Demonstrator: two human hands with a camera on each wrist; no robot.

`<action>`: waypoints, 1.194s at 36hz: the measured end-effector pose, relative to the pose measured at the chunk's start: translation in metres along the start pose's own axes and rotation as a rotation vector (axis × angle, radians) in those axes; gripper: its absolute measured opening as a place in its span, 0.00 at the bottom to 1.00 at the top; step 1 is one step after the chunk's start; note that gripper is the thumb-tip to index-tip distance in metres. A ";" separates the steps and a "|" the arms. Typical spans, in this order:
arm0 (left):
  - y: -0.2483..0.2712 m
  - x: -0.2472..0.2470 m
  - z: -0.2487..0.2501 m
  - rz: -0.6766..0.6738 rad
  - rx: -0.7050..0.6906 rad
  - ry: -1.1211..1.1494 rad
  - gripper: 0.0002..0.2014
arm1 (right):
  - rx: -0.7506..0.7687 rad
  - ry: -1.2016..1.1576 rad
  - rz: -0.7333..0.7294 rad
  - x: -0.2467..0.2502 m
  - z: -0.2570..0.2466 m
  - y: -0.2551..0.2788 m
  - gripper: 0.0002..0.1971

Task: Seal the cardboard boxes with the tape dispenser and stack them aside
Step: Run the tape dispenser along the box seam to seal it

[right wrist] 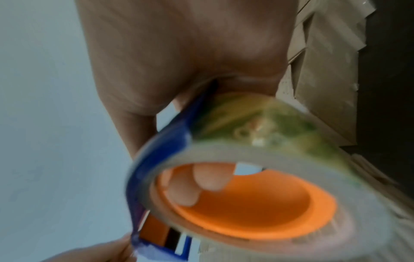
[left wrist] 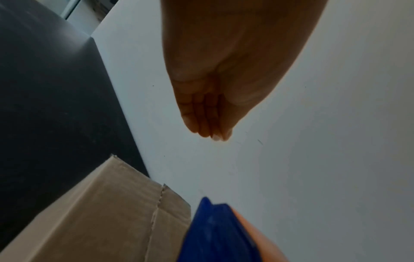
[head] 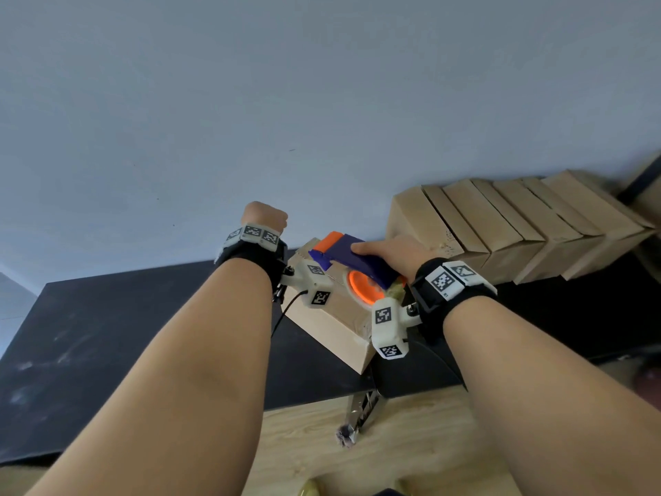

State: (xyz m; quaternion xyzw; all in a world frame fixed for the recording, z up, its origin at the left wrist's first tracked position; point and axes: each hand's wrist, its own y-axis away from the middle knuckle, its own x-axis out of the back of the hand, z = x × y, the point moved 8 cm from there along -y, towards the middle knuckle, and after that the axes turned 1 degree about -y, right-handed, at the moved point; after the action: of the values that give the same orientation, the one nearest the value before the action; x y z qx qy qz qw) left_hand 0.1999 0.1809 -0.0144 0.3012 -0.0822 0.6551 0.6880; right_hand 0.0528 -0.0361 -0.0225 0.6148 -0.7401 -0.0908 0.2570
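The right hand (head: 388,250) wraps its fingers around the tape dispenser (head: 352,261) (blue and orange) atop the cardboard box (head: 332,316); the left hand (head: 264,216) hovers beyond it, fingers curled together, empty

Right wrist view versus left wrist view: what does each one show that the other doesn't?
Only the right wrist view shows the tape roll on its orange hub, right hand fingers curled through it, and the row of boxes by the wall. Only the left wrist view shows the box being sealed, its flap seam, the black table, and the left hand with bunched fingers holding nothing visible. Both show the blue tape dispenser and the wall.
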 end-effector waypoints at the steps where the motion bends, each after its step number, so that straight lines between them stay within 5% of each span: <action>1: -0.004 0.002 0.002 0.049 -0.059 -0.078 0.13 | 0.010 0.017 0.024 -0.001 -0.002 -0.002 0.18; 8: -0.003 -0.003 -0.008 0.084 -0.140 -0.196 0.12 | 0.041 0.092 0.128 -0.008 -0.003 -0.012 0.16; 13: -0.009 -0.005 -0.024 0.089 -0.124 -0.258 0.14 | 0.025 0.205 0.137 -0.018 -0.004 -0.020 0.26; 24: -0.030 -0.017 -0.038 0.065 -0.104 -0.309 0.15 | -0.017 0.360 0.143 -0.030 -0.011 -0.038 0.15; 34: -0.054 -0.035 -0.060 -0.005 -0.062 -0.367 0.14 | -0.085 0.393 0.087 -0.037 0.000 -0.054 0.16; 38: -0.055 -0.042 -0.064 -0.037 -0.044 -0.383 0.05 | -0.095 0.380 0.085 -0.036 0.002 -0.057 0.16; 43: -0.055 -0.055 -0.069 -0.094 -0.051 -0.469 0.12 | -0.091 0.372 0.090 -0.036 0.003 -0.056 0.16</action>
State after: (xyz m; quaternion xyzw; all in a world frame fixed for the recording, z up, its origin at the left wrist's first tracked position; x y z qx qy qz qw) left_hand 0.2253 0.1718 -0.1145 0.4313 -0.2422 0.5321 0.6871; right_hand 0.1043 -0.0147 -0.0598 0.5750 -0.7019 0.0028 0.4205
